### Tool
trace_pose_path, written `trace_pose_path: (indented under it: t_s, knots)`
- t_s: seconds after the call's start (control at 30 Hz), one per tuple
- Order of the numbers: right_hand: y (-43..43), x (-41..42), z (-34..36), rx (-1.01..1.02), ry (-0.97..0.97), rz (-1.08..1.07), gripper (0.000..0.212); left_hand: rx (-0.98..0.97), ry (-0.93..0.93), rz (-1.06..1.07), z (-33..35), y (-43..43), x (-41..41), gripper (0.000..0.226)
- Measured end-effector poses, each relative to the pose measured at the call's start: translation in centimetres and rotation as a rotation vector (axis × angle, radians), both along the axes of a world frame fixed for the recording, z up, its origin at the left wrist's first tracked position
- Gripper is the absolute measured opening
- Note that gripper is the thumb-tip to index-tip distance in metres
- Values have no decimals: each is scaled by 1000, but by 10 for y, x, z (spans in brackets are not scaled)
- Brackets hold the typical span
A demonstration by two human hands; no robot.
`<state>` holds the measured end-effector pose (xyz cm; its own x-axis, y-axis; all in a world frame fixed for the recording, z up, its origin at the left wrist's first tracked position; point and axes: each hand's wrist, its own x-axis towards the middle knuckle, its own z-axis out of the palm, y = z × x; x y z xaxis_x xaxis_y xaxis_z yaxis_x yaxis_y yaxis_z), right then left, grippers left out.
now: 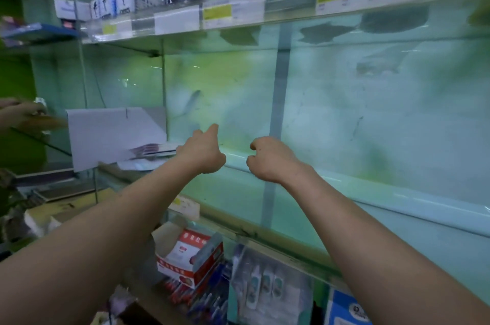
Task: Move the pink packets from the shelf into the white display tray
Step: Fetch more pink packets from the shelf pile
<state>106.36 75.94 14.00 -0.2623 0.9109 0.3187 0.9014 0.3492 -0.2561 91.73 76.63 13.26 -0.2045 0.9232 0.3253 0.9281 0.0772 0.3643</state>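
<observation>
Left hand (204, 151) loosely open, forefinger extended, empty, just beside the pink packets (151, 151), which lie stacked at its nine o'clock in the white display tray (106, 133). Right hand (267, 160) loosely curled, holding nothing, over the bare glass shelf (371, 184); judged ready to gather more.

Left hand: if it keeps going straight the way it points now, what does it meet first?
The left hand points up and away toward the back panel of the shelf. Nothing shows in between, so likely the panel first, though depth is unclear. The pink packets lie off to its left.
</observation>
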Motion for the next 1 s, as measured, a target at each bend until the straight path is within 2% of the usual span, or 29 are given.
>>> trace_pose_path:
  t_s: [0.17,0.33,0.43,0.53,0.63,0.73,0.9,1.0]
  knots:
    - [22,-54,-4,-13,-23,2,35,-24,42,-8,4,31,-69,69]
    - [40,-108,-10,-34,-46,47,34,-92,63,-46,6,54,-127,56]
    - [44,-139,-16,-77,-62,93,35,-88,87,-79,9,65,-150,56]
    - [45,-164,-19,-159,-54,152,38,-71,104,-140,10,70,-162,37]
    - [46,-185,-24,-278,-12,188,51,-168,120,-218,8,71,-169,19]
    - [52,-198,-32,-318,-24,176,54,-287,254,-231,4,67,-173,26]
    - [56,-203,-30,-352,-57,103,67,-297,379,-202,-1,63,-186,26]
    - [53,-204,-24,-367,-58,108,60,-343,397,-210,-2,64,-192,38]
